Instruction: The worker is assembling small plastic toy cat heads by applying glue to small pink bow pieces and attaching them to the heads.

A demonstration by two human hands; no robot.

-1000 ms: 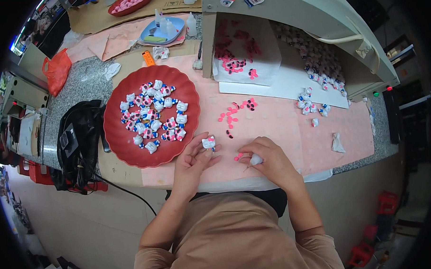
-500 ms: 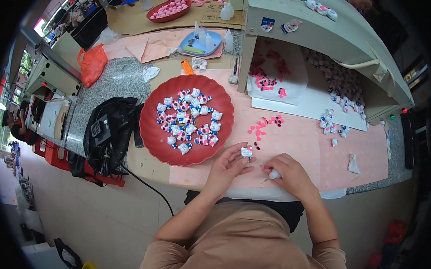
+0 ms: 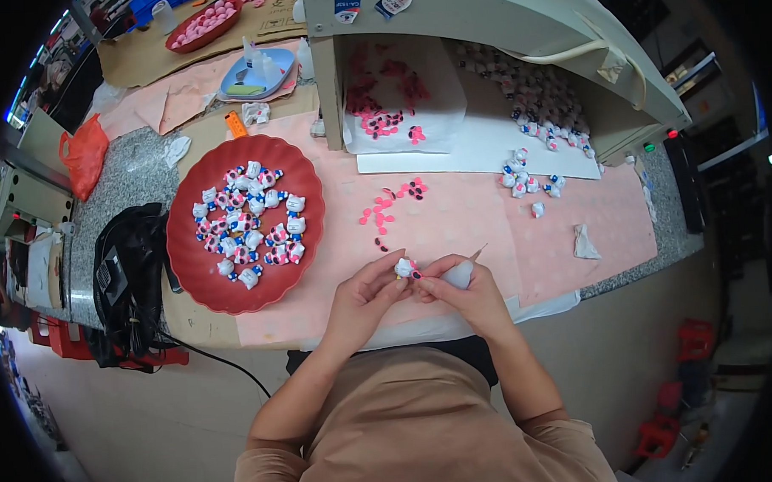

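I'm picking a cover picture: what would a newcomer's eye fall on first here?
Probably the big red scalloped tray at centre-left, its middle scattered with small white, blue and pink figurines. Next, the left hand and right hand, close together at a lone figurine just below the picture's middle. Then the grey arched housing at upper right.
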